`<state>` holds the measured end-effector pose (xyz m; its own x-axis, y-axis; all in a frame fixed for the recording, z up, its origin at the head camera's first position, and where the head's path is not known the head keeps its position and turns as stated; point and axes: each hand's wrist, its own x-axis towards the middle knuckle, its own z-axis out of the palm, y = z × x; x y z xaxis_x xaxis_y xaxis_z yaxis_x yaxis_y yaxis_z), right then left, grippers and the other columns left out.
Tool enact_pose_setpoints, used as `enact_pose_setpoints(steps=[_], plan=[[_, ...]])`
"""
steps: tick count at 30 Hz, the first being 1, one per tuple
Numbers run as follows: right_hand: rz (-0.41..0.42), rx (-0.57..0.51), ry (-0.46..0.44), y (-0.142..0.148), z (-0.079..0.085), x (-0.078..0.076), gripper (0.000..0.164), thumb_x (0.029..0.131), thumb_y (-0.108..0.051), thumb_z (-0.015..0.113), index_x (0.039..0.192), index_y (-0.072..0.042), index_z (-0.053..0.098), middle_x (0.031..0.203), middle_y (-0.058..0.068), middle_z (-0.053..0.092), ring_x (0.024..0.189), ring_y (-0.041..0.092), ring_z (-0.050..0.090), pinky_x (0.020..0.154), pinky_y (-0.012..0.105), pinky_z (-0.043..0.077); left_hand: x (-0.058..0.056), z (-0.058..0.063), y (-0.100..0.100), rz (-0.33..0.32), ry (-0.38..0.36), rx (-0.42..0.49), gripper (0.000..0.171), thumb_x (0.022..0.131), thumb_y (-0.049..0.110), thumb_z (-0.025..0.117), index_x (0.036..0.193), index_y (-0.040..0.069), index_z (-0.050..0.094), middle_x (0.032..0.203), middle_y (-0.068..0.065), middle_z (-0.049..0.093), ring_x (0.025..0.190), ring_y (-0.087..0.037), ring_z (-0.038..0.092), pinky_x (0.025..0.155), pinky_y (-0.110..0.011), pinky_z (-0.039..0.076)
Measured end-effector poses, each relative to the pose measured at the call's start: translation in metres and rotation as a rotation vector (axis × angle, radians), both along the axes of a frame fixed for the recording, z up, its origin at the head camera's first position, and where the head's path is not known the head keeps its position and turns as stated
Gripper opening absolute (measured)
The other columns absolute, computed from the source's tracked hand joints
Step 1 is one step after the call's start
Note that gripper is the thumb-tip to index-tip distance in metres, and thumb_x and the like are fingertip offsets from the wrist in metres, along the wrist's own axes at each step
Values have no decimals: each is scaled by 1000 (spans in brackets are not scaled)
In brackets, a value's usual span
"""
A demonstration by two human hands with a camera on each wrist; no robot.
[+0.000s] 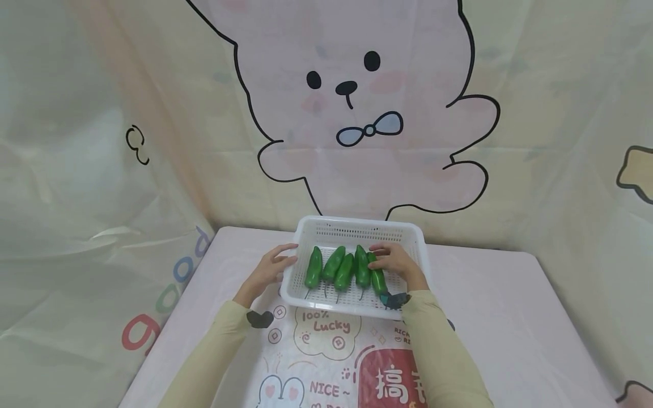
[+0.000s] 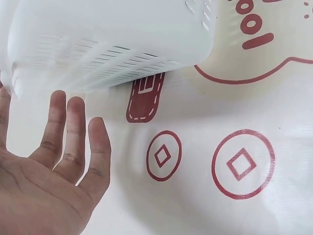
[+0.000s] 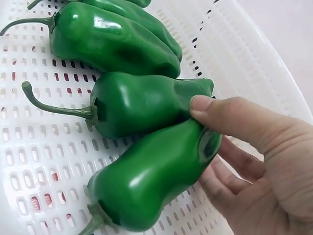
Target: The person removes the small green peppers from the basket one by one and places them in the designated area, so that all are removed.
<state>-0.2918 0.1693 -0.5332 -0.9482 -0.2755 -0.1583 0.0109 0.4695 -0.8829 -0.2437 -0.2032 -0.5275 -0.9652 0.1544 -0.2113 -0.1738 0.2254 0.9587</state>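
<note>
A white plastic basket (image 1: 336, 307) with slotted walls holds several green peppers (image 1: 334, 263), lying side by side with their stems toward the near side. My right hand (image 1: 397, 262) reaches inside and pinches the tip of the rightmost green pepper (image 3: 151, 178). In the right wrist view its thumb lies on the tip between this pepper and its neighbour (image 3: 142, 105), with the other fingers partly hidden behind the tip. At the basket's left side is my left hand (image 1: 267, 269), fingertips right at the rim. Its fingers (image 2: 73, 132) are spread and loosely extended beside the basket wall in the left wrist view.
The basket stands near the back of a table covered with a pale printed cloth (image 1: 326, 362). Behind it hangs a fabric backdrop (image 1: 357, 175) with a cartoon animal, and similar fabric hangs at both sides. Dark bands show at both sleeve cuffs.
</note>
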Motion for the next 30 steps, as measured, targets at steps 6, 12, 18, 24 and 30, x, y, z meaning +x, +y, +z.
enact_pose_setpoints(steps=[6,12,18,24,30], plan=[[3,-76,-66,0,1,0,57,84,-2,82,136,6,58,137,29,55,122,43,57,91,48,57,1,-1,1,2,8,4,54,100,35,67,149,24,50,140,-21,55,124,-40,57,98,-58,51],[0,-70,-40,2,0,1,54,86,-7,82,135,3,61,137,24,56,122,39,57,98,50,52,1,-1,1,8,8,-11,54,100,36,67,150,24,50,139,-20,56,123,-39,58,97,-57,51],[-4,-93,-24,0,3,1,56,88,-12,80,138,2,58,136,27,56,124,42,55,103,52,48,3,5,2,4,12,-16,56,101,35,66,151,20,47,141,-24,54,124,-43,55,97,-59,51],[-23,-134,-24,0,7,0,56,90,-13,80,139,-1,58,137,25,57,125,39,56,102,48,50,1,0,0,4,26,-37,56,99,36,68,150,23,50,140,-22,55,123,-42,57,94,-57,53],[-31,-191,-31,0,6,-3,58,89,-10,80,141,1,56,136,25,57,124,38,56,97,45,54,-1,-1,-1,7,27,-40,54,99,35,69,148,22,51,140,-22,55,123,-41,57,95,-57,53]])
